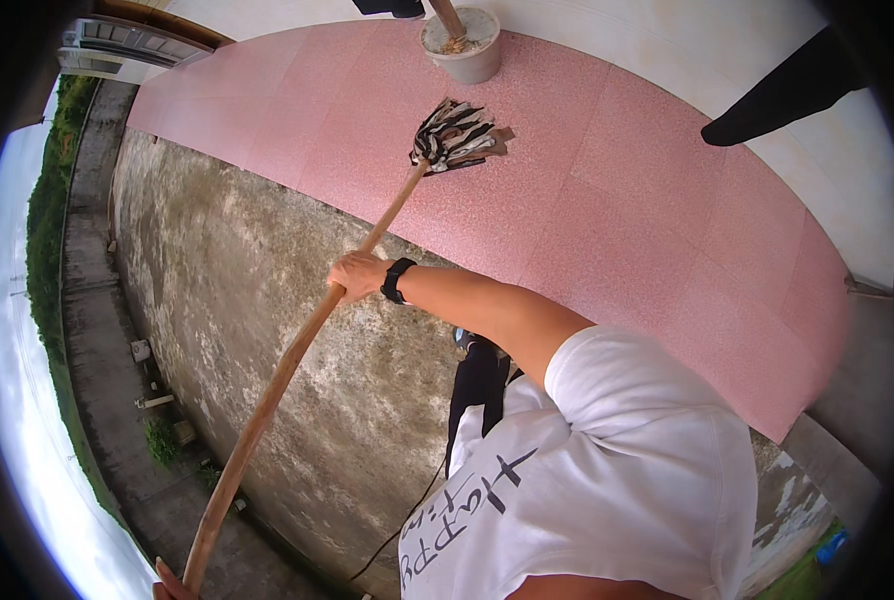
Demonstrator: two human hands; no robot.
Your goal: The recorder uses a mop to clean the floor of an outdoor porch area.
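A mop with a long wooden handle (pixel 267 410) runs from the lower left up to its head of black, white and brown cloth strips (pixel 457 137). The strips rest on a raised pink speckled floor (pixel 607 220). My right hand (pixel 359 275), with a black band on the wrist, is closed round the middle of the handle. Down at the bottom left edge, my left hand (pixel 172 584) grips near the handle's upper end; only some of its fingers show.
A whitish pot (pixel 467 60) with a thick stem stands beyond the mop head. Rough, stained concrete (pixel 267 240) lies lower beside the pink floor's edge. At the right, a dark tapering shape (pixel 787 90) crosses the pale wall. A grey ledge (pixel 107 330) runs along the left.
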